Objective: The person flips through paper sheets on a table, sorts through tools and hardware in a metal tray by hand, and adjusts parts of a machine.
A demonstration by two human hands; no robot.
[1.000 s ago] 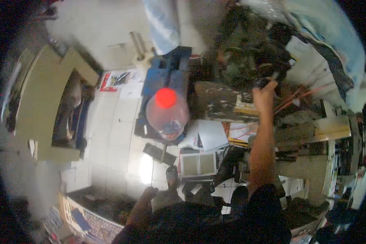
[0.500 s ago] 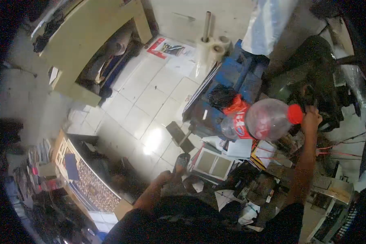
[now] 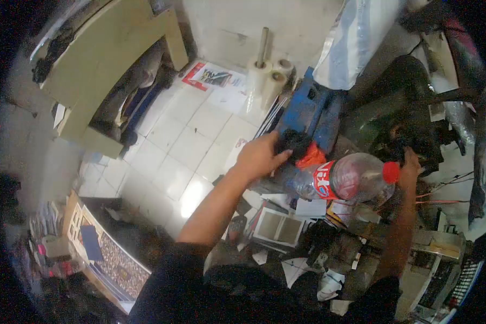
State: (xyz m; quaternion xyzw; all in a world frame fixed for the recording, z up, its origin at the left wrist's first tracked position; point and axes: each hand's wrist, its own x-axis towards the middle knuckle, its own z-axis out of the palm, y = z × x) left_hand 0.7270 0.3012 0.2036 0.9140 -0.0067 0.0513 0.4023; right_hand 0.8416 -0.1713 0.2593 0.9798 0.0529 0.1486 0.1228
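Note:
A clear plastic bottle with a red cap and a red label lies on its side at centre right. My right hand is beside the red cap, its fingers partly hidden against dark things behind; whether it holds anything cannot be made out. My left hand reaches to a black crumpled bundle, its thumb and fingers at the bundle's left side. An orange-red bag lies between the bundle and the bottle. Beneath and behind them is a blue metal piece.
Clear rolls stand near the wall, beside a striped sack. A beige cabinet is at the upper left. Papers and a framed panel lie below the bottle. A patterned board is at lower left.
My left hand has moved up and right from near my body to the black bundle. My right hand has gone from the dark machinery to beside the bottle's cap. The view has turned.

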